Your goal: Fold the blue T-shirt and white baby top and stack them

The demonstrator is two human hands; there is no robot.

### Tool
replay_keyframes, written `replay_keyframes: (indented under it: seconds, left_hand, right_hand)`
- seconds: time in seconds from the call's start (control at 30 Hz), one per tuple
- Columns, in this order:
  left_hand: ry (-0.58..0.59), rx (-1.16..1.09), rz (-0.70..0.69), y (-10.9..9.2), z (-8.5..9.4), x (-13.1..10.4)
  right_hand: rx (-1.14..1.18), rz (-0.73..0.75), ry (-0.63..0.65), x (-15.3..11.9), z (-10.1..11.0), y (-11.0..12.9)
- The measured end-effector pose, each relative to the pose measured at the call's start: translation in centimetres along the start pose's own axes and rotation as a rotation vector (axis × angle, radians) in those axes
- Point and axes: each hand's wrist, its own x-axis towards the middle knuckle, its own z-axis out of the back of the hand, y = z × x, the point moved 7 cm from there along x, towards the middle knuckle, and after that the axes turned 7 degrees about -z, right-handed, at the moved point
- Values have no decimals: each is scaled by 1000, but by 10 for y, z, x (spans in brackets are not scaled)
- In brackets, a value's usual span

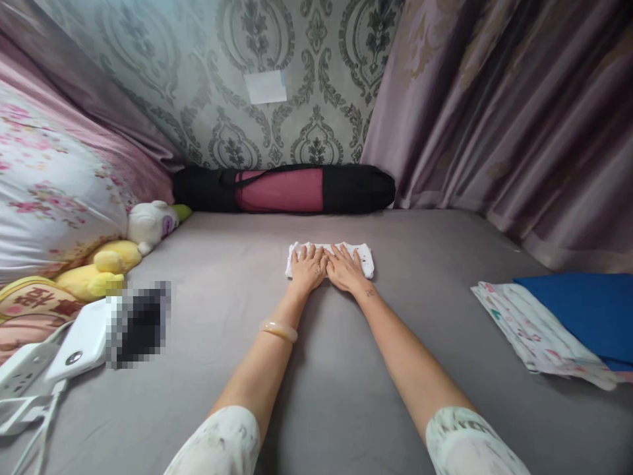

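A small folded white cloth with dark specks lies crosswise on the grey sheet, straight ahead of me. On its left part my left hand rests flat, fingers spread and pointing away from me. My right hand presses flat beside it, fingers apart, and the two hands touch at the thumbs. Both palms hide much of the cloth's middle and near edge. Nothing is gripped in either hand.
At right lie a folded patterned cloth and folded blue fabric. A black-and-pink long bag lines the wall. At left are plush toys, a floral pillow, a white power bank and a power strip.
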Motion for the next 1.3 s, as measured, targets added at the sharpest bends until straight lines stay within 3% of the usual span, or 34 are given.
replay_keyframes:
  seconds: [0.33,0.73,1.0,1.3]
  left_hand:
    - [-36,0,91,12,1,5]
    - [1,11,181,41,2,0]
    - [57,-57,190,51,2,-1]
    - [39,-84,202,68,6,-6]
  right_hand:
    - [8,-8,-9,5,-6,-8]
    - [-26,-164,-44,7,-3,-31]
    - [-43,-219,-16,6,0,-54]
    - [-42,-255,-29,4,2,-71]
